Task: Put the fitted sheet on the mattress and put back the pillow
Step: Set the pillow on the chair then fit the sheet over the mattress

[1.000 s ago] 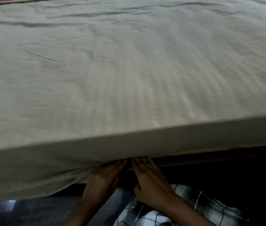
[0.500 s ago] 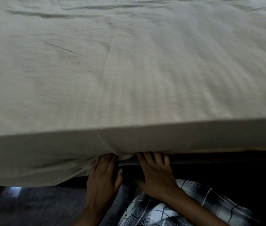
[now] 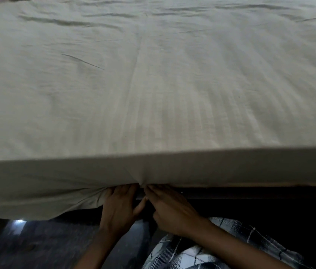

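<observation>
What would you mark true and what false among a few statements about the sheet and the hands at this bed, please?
1. The left hand and the right hand both touch the sheet at the bottom of its near side. True.
2. A pillow lies in the middle of the sheet. False: no pillow is in view.
3. Left of the hands the sheet hangs loose. True.
4. The right hand rests flat on top of the sheet. False: it is down at the lower edge, fingertips against the fabric.
5. Right of the hands a dark bed frame shows just beneath the sheet. True.
</observation>
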A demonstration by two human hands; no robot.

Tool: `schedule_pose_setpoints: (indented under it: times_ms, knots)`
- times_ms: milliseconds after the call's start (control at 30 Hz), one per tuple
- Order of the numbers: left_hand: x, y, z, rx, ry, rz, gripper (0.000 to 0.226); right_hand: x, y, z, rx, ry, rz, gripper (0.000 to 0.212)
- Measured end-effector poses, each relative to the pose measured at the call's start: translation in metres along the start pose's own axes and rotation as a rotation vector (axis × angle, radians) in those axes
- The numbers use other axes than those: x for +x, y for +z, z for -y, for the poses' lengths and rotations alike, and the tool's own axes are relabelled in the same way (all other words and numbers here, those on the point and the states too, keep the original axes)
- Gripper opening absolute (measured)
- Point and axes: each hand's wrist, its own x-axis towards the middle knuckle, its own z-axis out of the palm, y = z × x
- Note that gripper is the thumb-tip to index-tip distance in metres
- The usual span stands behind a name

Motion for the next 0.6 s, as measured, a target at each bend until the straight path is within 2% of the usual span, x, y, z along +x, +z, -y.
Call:
schedule_pose_setpoints:
  times_ms: [100,167,300,467,600]
  knots:
    - [-0.002,-0.008,0.024,-0.161,0.108,0.019,0.024,0.009,0.015,-0.001,-0.049,0.018,-0.016,0.071]
    - [-0.011,-0.019,0.027,-0.211,0.126,-0.065,0.027,0.013,0.019,0.005,-0.075,0.067,-0.08,0.073]
    - [-0.035,-0.018,0.023,-0.13,-0.008,-0.283,0.032,0.02,0.026,0.013,-0.144,0.139,-0.128,0.078]
    - [-0.045,0.005,0.031,-0.088,-0.167,-0.226,0.04,0.022,0.024,0.014,-0.203,0.179,-0.088,0.077]
    - [-0.035,-0.004,0.041,0.018,-0.076,-0.172,0.041,0.019,0.012,0.016,-0.208,0.177,0.03,0.093]
